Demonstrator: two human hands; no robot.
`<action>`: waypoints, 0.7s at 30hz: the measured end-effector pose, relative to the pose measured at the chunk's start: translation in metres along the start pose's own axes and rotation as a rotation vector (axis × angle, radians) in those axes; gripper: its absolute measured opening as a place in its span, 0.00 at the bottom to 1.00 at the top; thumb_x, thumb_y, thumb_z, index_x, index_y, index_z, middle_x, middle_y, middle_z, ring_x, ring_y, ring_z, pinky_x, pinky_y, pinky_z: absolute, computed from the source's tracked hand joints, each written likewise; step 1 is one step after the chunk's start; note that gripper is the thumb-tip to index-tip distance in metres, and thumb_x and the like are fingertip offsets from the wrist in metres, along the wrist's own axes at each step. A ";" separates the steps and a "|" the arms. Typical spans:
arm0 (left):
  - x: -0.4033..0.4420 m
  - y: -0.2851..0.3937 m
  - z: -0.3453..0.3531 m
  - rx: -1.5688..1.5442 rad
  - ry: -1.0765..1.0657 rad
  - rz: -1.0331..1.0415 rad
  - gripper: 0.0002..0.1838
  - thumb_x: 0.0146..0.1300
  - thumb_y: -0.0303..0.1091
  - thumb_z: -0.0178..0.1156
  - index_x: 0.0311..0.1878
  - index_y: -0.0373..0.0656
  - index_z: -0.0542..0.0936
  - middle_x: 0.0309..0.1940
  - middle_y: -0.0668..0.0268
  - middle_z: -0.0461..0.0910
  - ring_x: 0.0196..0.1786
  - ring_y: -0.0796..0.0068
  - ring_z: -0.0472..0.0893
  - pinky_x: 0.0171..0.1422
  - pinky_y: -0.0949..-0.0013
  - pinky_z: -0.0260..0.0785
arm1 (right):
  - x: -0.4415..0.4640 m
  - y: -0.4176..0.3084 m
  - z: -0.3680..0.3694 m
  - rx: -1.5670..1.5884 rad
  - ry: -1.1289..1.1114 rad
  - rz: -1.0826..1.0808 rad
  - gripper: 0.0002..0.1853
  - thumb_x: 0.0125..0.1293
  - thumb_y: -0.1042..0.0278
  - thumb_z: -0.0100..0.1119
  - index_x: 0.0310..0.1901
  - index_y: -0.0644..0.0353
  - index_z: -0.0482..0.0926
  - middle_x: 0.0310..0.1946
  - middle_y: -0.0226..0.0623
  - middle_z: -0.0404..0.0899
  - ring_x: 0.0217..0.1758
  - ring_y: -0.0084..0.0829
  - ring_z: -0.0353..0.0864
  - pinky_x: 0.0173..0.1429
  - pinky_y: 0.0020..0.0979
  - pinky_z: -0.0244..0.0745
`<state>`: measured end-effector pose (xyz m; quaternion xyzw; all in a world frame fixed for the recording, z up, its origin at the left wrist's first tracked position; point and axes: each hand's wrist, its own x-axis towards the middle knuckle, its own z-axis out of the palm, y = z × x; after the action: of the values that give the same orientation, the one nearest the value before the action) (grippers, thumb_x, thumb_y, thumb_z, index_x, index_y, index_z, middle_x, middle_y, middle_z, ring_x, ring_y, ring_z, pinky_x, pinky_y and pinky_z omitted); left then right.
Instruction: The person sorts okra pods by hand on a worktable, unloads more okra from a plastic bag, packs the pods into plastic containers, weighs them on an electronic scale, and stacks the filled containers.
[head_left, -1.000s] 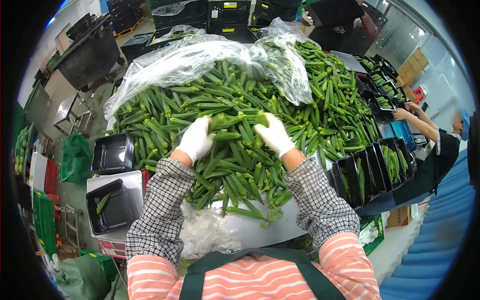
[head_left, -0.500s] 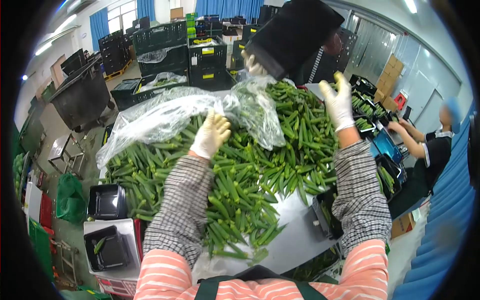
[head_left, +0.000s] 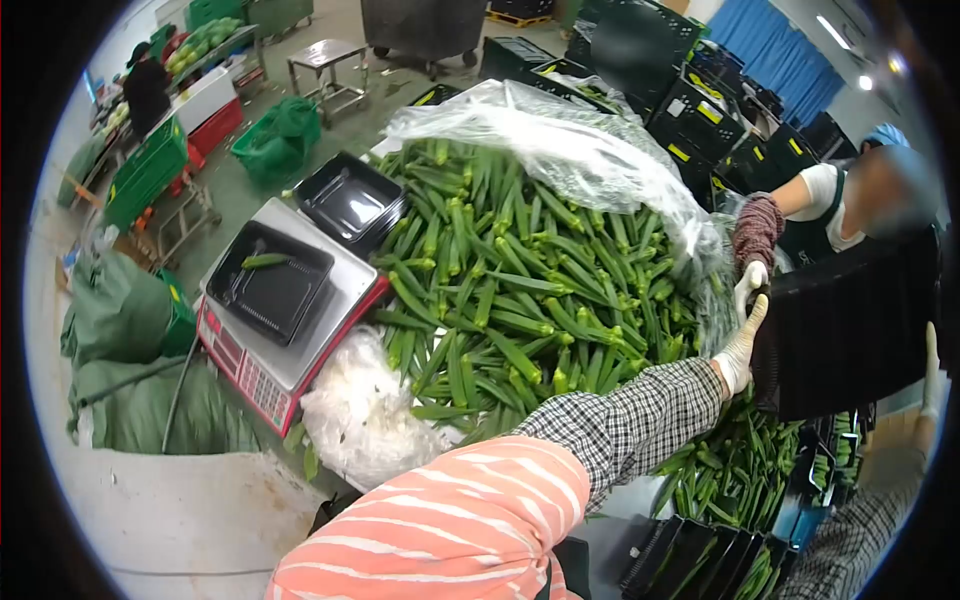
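A large stack of black plastic trays (head_left: 845, 335) is held up at the right, above the okra. My left hand (head_left: 738, 352), in a pale glove, grips its near left side with the thumb up; the fingers are partly hidden. My right hand (head_left: 931, 375), also gloved, is at the stack's right side near the picture's edge, seen narrowly. A co-worker's gloved hand (head_left: 750, 286) is on the stack's left edge, just above my left hand. Below and left of the stack spreads a big heap of okra (head_left: 540, 290).
Clear plastic sheeting (head_left: 560, 125) covers the heap's far edge. At left, a scale (head_left: 345, 320) carries a black tray (head_left: 270, 280) with one okra pod; another tray (head_left: 350, 200) stands behind. A crumpled plastic bag (head_left: 365, 400) lies beside the scale. Black crates (head_left: 690, 120) are stacked behind.
My view has turned right and down. The black stack, earlier in the co-worker's grasp across the table, has come nearer. My hands, earlier open and apart from it, are now on its sides.
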<state>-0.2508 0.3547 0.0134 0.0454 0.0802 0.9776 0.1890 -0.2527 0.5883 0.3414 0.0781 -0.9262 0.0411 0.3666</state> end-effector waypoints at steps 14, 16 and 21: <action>-0.125 0.082 0.035 -0.100 -0.139 0.355 0.39 0.58 0.62 0.57 0.64 0.42 0.66 0.62 0.61 0.70 0.63 0.65 0.69 0.69 0.60 0.59 | -0.084 -0.249 -0.094 0.029 0.343 -0.227 0.23 0.55 0.53 0.68 0.33 0.70 0.79 0.26 0.47 0.79 0.29 0.33 0.76 0.39 0.34 0.71; -0.163 0.119 0.053 0.006 -0.161 0.505 0.39 0.60 0.63 0.55 0.64 0.42 0.66 0.62 0.61 0.69 0.63 0.66 0.69 0.69 0.61 0.59 | -0.084 -0.289 -0.110 0.102 0.411 -0.296 0.23 0.54 0.53 0.69 0.32 0.71 0.79 0.24 0.47 0.79 0.27 0.33 0.75 0.37 0.33 0.71; -0.271 0.234 0.081 0.245 -0.115 0.877 0.40 0.61 0.65 0.51 0.67 0.45 0.63 0.63 0.63 0.68 0.65 0.65 0.67 0.69 0.60 0.58 | -0.073 -0.392 -0.120 0.318 0.444 -0.487 0.24 0.52 0.53 0.70 0.31 0.72 0.79 0.24 0.47 0.79 0.26 0.34 0.74 0.35 0.33 0.71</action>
<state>-0.0752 0.0496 0.1183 0.1515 0.1576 0.9445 -0.2452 -0.0506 0.2269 0.3865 0.3416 -0.7602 0.1121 0.5412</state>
